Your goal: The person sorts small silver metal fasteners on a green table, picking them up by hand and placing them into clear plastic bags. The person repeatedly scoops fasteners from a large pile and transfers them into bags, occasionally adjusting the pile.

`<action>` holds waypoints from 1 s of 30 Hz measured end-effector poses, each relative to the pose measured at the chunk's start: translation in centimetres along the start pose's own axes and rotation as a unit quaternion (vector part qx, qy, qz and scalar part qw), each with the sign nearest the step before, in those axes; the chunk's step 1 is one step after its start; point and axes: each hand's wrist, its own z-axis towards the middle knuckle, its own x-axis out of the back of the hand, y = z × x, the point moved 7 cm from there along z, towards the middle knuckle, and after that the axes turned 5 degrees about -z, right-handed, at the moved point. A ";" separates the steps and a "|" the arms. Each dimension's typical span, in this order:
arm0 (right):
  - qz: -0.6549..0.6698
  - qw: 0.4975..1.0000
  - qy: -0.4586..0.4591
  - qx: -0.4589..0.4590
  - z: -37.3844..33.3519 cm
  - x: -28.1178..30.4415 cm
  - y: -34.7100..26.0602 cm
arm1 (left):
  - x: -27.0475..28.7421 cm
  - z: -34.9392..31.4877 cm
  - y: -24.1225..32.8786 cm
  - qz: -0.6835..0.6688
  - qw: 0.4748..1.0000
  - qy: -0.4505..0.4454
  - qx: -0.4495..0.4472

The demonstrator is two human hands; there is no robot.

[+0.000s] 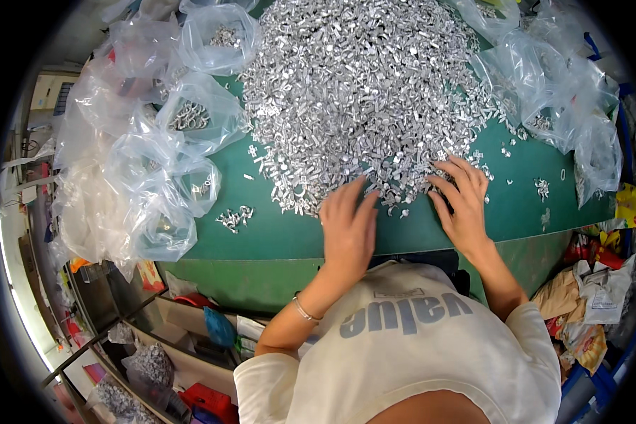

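Observation:
A large heap of small silvery metal pieces (360, 85) covers the middle of the green table (275, 240). At the heap's near edge is my left hand (348, 230), slightly blurred, its thumb and forefinger apart and no piece visible in it. My right hand (463, 205) lies a little farther right, fingers spread and tips touching the pieces at the border. Small loose pieces lie between the two hands. A little cluster of curved metal pieces (234, 219) sits apart on the table, left of my left hand.
Clear plastic bags (162, 184), some holding metal parts, line the table's left side. More bags (544, 85) stand at the right, near another small cluster of pieces (541, 188). Below left are shelves with filled bags (148, 367); crumpled packaging (586, 297) lies below right.

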 end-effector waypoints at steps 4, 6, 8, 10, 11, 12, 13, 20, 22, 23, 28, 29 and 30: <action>0.021 0.999 -0.035 0.017 0.4 -0.9 -1.9 | -2.7 1.2 0.3 0.068 0.996 -0.056 0.003; -0.021 0.998 -0.059 0.025 0.4 -1.3 -1.8 | -2.6 1.0 -0.2 0.103 0.993 -0.047 0.016; -0.047 0.998 -0.044 0.015 -0.3 -1.1 -0.2 | -1.1 0.4 -1.6 0.141 0.989 -0.014 0.050; -0.053 0.998 -0.021 0.001 -0.7 -0.5 0.6 | -0.3 0.5 -1.9 0.132 0.989 0.009 0.062; -0.052 0.999 -0.010 0.003 -0.8 -0.3 0.6 | -0.1 0.4 -1.6 0.127 0.990 0.021 0.062; -0.051 0.999 0.000 -0.008 -0.9 0.0 0.6 | 0.1 0.3 -1.4 0.123 0.990 0.033 0.063; -0.051 0.999 0.009 -0.018 -1.1 0.2 0.5 | -0.4 0.0 -1.0 0.085 0.994 0.032 0.053; -0.026 0.999 -0.017 0.011 -1.4 -0.2 -1.9 | -2.5 -0.9 0.0 0.055 0.998 -0.034 0.024; -0.024 1.000 0.008 0.003 -2.0 0.3 -1.0 | -1.8 -1.6 -0.6 0.041 0.998 -0.011 0.054; -0.004 1.000 0.019 -0.012 -2.1 0.5 -0.9 | -1.6 -1.9 -0.8 0.034 0.997 0.000 0.070; -0.030 1.000 0.009 0.001 -1.4 -0.5 -1.9 | -1.4 -0.8 -0.5 0.071 0.995 0.004 0.067; -0.043 0.999 0.024 -0.004 -1.9 -0.3 -1.1 | -0.9 -0.7 -1.0 0.085 0.994 0.011 0.075; -0.056 0.998 0.039 -0.010 -2.1 0.0 -0.7 | -0.4 -0.7 -1.5 0.098 0.992 0.017 0.084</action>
